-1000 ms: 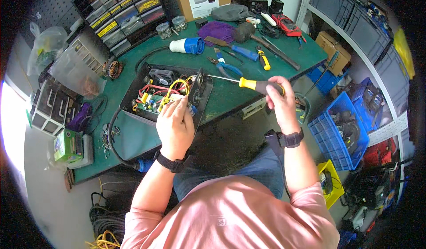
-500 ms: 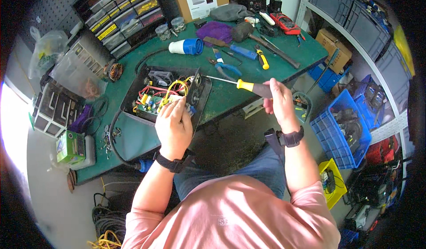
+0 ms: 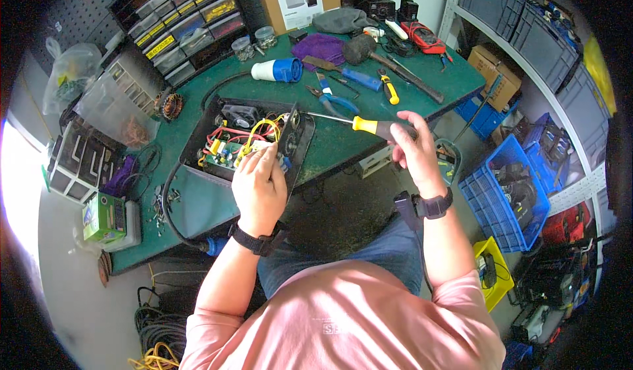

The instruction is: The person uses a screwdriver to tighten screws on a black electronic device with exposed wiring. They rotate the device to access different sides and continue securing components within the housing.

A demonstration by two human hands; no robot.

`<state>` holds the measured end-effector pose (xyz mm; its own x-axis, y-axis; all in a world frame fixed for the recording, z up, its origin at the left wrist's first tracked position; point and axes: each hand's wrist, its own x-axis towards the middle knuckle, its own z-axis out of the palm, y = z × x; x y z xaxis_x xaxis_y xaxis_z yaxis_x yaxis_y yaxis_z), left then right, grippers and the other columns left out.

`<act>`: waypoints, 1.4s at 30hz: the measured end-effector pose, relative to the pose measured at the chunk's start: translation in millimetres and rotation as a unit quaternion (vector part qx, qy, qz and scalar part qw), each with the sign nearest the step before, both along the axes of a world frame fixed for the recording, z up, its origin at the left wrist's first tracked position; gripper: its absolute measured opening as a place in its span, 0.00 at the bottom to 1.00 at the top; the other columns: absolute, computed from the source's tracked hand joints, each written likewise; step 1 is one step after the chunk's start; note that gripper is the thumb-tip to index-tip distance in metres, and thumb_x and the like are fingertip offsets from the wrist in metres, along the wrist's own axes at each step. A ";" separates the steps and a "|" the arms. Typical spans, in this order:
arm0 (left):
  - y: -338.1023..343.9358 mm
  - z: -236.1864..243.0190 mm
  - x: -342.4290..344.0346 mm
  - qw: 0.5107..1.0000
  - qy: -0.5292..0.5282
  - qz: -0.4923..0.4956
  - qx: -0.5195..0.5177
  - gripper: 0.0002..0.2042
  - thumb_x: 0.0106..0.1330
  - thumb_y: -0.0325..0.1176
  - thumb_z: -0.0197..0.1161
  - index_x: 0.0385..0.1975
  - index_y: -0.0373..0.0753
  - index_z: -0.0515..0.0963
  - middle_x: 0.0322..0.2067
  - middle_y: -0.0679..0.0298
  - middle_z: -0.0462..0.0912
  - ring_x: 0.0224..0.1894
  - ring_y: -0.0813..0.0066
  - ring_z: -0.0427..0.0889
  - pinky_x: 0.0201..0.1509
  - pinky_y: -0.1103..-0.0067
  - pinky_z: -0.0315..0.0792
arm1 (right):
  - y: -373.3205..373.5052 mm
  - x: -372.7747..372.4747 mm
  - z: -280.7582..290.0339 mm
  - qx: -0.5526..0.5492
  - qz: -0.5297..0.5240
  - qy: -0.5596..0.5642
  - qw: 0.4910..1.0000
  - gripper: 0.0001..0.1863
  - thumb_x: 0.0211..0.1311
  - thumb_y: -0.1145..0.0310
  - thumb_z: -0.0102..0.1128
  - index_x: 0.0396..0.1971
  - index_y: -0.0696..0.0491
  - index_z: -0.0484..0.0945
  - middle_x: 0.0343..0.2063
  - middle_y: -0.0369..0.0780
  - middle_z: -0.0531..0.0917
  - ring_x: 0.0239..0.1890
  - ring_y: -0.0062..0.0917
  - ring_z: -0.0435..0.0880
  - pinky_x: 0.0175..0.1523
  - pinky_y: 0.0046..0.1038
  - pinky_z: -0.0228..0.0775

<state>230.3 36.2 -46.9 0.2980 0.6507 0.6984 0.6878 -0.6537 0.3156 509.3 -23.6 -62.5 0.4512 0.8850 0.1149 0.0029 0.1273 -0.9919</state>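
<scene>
A black metal housing sits on the bench, packed with red and yellow wires, a fan and a circuit board. My left hand reaches over its near edge with fingers pinched at a pale part among the wires; the fingers hide most of it. To the right, my right hand is at the black end of a yellow-and-black screwdriver, thumb on the handle and index finger raised off it. The screwdriver's shaft points left, its tip at the housing's right end panel.
Beyond the housing lie pliers, a mallet, a yellow-handled tool, a purple cloth and a blue-and-white plug. Loose screws lie at left. Blue crates stand right of the bench.
The fingers of my right hand have loosened and spread around the screwdriver handle, the index finger lifting. The screwdriver stays nearly in place. My left hand has hardly moved.
</scene>
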 end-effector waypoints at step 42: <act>123.2 79.6 116.7 0.755 0.637 -0.087 -0.127 0.08 0.46 0.24 0.66 0.28 0.32 0.84 0.32 0.48 0.85 0.39 0.51 0.85 0.40 0.63 0.79 | 4.0 15.2 2.7 0.093 -0.031 -0.206 0.974 0.21 0.56 0.64 0.66 0.48 0.56 0.72 0.35 0.52 0.82 0.38 0.45 0.83 0.42 0.37 0.74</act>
